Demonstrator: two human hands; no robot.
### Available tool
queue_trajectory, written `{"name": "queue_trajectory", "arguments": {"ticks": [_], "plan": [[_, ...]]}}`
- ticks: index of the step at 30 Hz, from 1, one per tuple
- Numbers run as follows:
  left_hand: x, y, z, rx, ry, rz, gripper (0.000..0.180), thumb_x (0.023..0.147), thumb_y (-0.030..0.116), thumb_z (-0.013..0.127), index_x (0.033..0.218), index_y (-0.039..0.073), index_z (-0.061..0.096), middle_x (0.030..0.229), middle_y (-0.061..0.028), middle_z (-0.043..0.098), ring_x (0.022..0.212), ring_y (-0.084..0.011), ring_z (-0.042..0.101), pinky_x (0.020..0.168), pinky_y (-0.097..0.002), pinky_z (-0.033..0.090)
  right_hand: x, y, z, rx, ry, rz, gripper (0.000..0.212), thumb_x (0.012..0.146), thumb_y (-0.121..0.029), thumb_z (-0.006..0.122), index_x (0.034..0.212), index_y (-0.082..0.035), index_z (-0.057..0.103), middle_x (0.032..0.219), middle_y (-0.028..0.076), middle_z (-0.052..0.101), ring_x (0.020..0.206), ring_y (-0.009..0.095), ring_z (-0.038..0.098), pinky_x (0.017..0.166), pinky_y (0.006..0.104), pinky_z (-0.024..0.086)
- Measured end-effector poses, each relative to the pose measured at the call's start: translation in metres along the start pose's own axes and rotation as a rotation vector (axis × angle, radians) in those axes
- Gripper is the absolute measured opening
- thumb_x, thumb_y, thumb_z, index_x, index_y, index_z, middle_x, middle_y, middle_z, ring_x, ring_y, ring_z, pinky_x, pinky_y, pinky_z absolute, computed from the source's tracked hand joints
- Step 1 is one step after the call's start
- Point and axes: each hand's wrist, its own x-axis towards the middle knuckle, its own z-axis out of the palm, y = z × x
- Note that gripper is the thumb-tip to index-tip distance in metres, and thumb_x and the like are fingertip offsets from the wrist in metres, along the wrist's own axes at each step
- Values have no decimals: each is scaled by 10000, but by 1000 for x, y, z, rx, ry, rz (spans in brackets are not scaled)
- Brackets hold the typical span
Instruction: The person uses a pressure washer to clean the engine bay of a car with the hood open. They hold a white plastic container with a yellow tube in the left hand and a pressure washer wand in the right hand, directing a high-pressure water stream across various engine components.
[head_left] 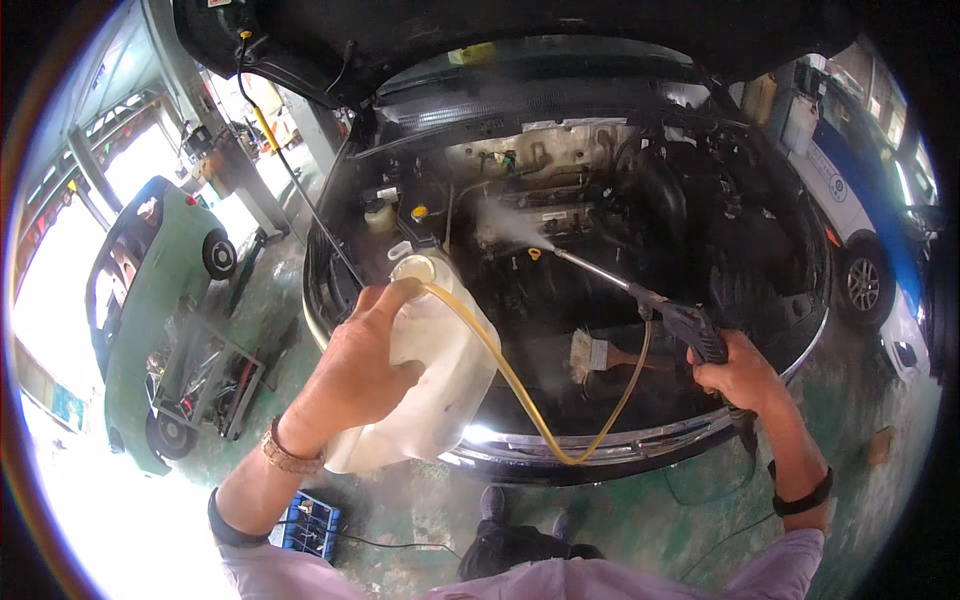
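My left hand (pixel 352 368) grips a whitish plastic jug (pixel 440 375) near its open neck, tilted over the front edge of the car. A yellowish clear hose (pixel 525 400) comes out of the jug's mouth and loops up to a spray gun (pixel 685 322). Around the gun's black handle my right hand (pixel 742 375) is closed. From the tip of its long metal wand a white mist (pixel 515 225) blows into the engine bay (pixel 590 285), onto the wet, dark engine. Close under the wand, a wide brush (pixel 592 355) with pale bristles lies at the front of the bay.
Overhead is the raised hood (pixel 560 20), held by a prop rod (pixel 285 160). A light green car (pixel 150 290) and a metal cart (pixel 205 375) stand to the left, a blue and white vehicle (pixel 850 190) to the right. A blue crate (pixel 308 525) and cables lie by my feet.
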Motion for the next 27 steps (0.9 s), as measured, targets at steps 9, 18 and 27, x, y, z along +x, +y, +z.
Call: {"name": "queue_trajectory", "arguments": {"ticks": [9,18,27], "plan": [[1,0,0,-14,10,-28,808,707,-21,746,1452,49,440,1346,-174,531,1297,-333,507,1103,-387,391,-6,-9,5,-1,-36,22,195,754,-78,676,930,-9,631,752,53,615,678,156,579,653,327,480],[2,-5,3,7,38,31,702,740,9,714,1395,44,464,1320,-222,523,1259,-419,520,1057,-435,434,2,2,-1,42,-21,38,234,792,-158,692,965,-6,648,855,124,674,787,214,632,774,367,501],[3,-6,4,-22,38,-31,797,701,-92,703,1447,30,450,1322,-131,546,1253,-226,526,1083,-322,404,-4,3,-17,-112,113,40,163,765,-116,652,893,-18,627,732,74,615,665,176,578,648,358,465]]}}
